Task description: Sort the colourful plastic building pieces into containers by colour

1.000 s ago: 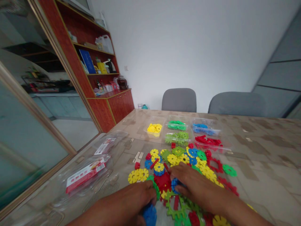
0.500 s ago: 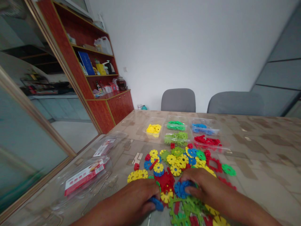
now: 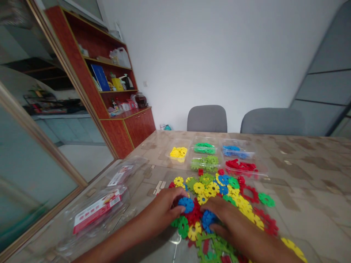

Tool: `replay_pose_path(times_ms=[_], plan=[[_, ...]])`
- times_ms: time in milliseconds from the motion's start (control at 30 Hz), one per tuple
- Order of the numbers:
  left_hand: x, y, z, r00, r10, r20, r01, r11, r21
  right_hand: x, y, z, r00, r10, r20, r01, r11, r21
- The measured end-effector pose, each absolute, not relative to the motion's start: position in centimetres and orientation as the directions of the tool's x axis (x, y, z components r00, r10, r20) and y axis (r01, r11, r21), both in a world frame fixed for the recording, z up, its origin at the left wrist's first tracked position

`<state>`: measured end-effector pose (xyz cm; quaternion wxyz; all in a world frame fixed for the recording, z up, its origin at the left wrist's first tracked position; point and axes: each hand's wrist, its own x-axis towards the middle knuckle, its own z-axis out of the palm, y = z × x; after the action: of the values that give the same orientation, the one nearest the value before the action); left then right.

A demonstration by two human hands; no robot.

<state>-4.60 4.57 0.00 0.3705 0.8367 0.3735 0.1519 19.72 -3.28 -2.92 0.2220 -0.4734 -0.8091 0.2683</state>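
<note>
left hand (image 3: 167,203) pinches blue disc (image 3: 188,205) (right hand (image 3: 223,214) grips blue pieces (image 3: 208,220))

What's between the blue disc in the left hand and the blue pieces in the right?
Red pieces lie between the left hand's blue disc and the right hand's blue pieces, as the head view shows.

Interlocking toy pieces (image 3: 213,188) lie on the table (image 3: 309,175), before the tubs (image 3: 251,149); packages (image 3: 98,211) lie left of both, chairs (image 3: 207,118) behind the table (shelving (image 3: 85,40) back left).
</note>
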Motion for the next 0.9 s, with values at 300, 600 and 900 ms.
replay_pose_path(times_ms=[300,600,900], plan=[[-1.0,5.3,0.7,0.652,0.758,0.019,0.507,-0.455,0.732,19.9,-3.8,-2.9,-0.425,0.896,0.132,0.666,0.408,-0.625],[-1.2,4.8,-2.4,0.727,0.681,-0.092,0.220,-0.104,0.970,20.4,-3.1,-1.9,-0.296,0.946,0.131,0.593,0.290,-0.752],[-0.5,3.8,-2.9,0.753,0.641,-0.149,0.127,0.082,0.989,19.5,-3.1,-1.2,-0.273,0.962,0.033,0.418,0.150,-0.896]])
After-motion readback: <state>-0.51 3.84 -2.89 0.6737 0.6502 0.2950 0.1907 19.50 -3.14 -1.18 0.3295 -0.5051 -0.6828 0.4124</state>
